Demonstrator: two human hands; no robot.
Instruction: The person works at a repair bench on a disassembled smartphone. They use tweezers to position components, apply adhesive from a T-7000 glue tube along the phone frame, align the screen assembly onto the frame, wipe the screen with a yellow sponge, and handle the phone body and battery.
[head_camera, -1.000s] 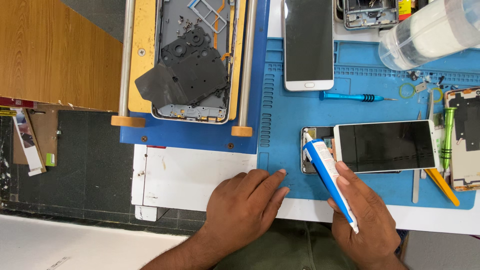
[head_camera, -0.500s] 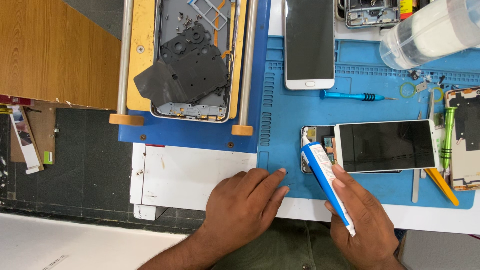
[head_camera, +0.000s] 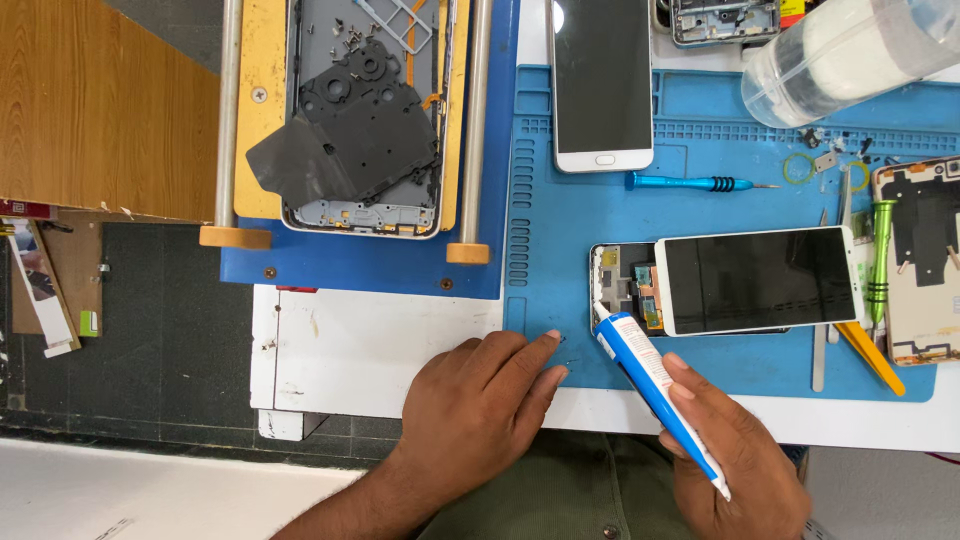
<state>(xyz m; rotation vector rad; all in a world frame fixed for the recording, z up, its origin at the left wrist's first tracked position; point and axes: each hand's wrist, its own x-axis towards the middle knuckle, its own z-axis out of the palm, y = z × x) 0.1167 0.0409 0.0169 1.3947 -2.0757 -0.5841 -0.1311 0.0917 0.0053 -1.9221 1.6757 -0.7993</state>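
Note:
My right hand (head_camera: 735, 455) holds a blue-and-white glue tube (head_camera: 655, 392), its capped end pointing up-left toward an opened phone (head_camera: 630, 290). A white-framed screen panel (head_camera: 760, 280) lies partly shifted over that phone's body on the blue work mat (head_camera: 600, 215). My left hand (head_camera: 480, 410) rests flat, palm down, at the table's front edge, fingertips touching the lower left of the mat. It holds nothing.
A second white phone (head_camera: 602, 85) lies face up at the mat's top. A blue screwdriver (head_camera: 690, 183), green screwdriver (head_camera: 880, 265), yellow pry tool (head_camera: 868, 352), clear bottle (head_camera: 850, 55) and a disassembled phone in a yellow-and-blue clamp frame (head_camera: 355, 130) surround them. A wooden shelf (head_camera: 95, 110) stands left.
The tube and my right hand have slid slightly down and left, away from the opened phone. My left hand has stayed put.

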